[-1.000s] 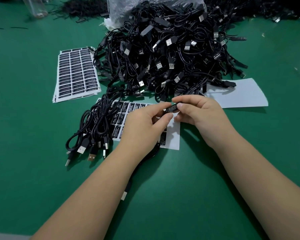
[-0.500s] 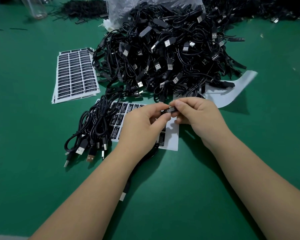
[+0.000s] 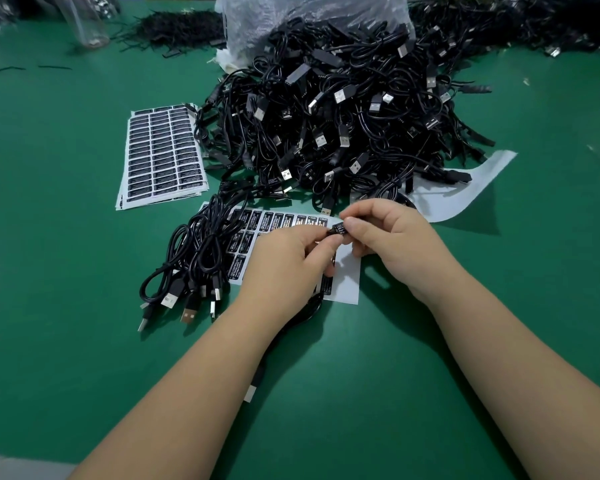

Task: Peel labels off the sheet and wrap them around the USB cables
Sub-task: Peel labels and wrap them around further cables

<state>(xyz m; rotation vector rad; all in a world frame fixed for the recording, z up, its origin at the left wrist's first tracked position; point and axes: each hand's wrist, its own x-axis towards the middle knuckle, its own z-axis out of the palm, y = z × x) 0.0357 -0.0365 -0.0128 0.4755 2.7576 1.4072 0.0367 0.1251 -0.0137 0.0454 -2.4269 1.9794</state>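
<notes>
White print on a black label (image 3: pixel 339 229) reads "LED C…" before the right thumb covers the rest; the smaller lines under it are too fine to read. That label sits between the two hands, just above the near right corner of the label sheet (image 3: pixel 347 282), which serves as the landmark. The left hand (image 3: pixel 284 268) pinches the label's left end between thumb and forefinger, and the right hand (image 3: pixel 392 244) pinches its right end the same way, its other fingers curled. A black cable (image 3: pixel 291 320) runs from under the left hand toward the person, ending in a pale plug beneath the left forearm. On the sheet, the remaining black labels carry "LED CONTROLLER" in white, printed sideways; the sheet's right part is bare white backing. Left of the sheet, overlapping its edge, lies a small bundle of cables (image 3: pixel 194 258) with silver USB plugs pointing toward the person. Beyond the sheet rises a large heap of black USB cables (image 3: pixel 343 116). Beyond and left of the sheet lies a stack of full label sheets (image 3: pixel 163 154), their print unreadable. Beyond and right, a curled blank backing sheet (image 3: pixel 465 192) rests on the green table (image 3: pixel 66 306).
</notes>
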